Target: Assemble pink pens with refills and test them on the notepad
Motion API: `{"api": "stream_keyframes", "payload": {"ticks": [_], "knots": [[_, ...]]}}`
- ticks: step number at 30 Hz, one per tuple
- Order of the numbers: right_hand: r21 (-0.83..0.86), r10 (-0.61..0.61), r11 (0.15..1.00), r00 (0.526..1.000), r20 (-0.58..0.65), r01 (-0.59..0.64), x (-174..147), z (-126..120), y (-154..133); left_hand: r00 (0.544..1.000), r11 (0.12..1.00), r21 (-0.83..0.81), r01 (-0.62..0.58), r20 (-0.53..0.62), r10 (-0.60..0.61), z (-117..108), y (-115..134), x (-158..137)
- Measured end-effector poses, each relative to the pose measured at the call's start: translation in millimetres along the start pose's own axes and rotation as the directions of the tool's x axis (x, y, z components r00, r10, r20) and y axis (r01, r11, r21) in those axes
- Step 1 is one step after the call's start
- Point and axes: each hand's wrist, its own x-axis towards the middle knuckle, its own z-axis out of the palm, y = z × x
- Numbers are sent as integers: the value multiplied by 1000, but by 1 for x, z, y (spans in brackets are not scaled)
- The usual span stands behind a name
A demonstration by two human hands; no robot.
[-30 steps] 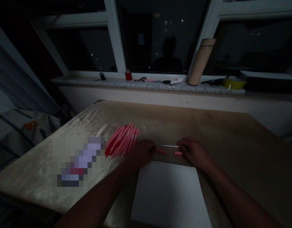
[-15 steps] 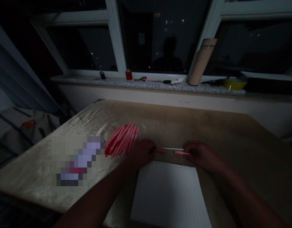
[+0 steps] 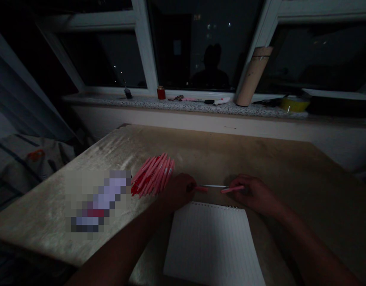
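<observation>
Over the table, my left hand is closed around a short pink pen part whose end sticks out to the right. My right hand pinches another pink pen part, tilted slightly up to the right. Between the two hands runs a thin white rod that looks like a pen refill; its ends are hidden at the fingers. Just below lies a spiral notebook with a lined page. A pile of pink pens sits beside my left hand, with red showing among them.
A blurred-out purplish object lies on the left of the table. Along the granite windowsill stand a small red jar, a tan cylinder and a roll of yellow tape.
The pink part in my right hand has turned, its right end now higher and more of it showing. Less of the white rod is visible. My left hand has hardly moved.
</observation>
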Motion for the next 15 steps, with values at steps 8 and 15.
{"api": "stream_keyframes", "payload": {"ticks": [8,15], "knots": [[-44,11,999,999,-46,-13,-1,-5,1,1000,1000,-10,5,5,-5,-1,1,0],[-50,64,996,996,-63,-68,-5,-15,13,1000,1000,-10,6,8,-6,-2,2,0]]}}
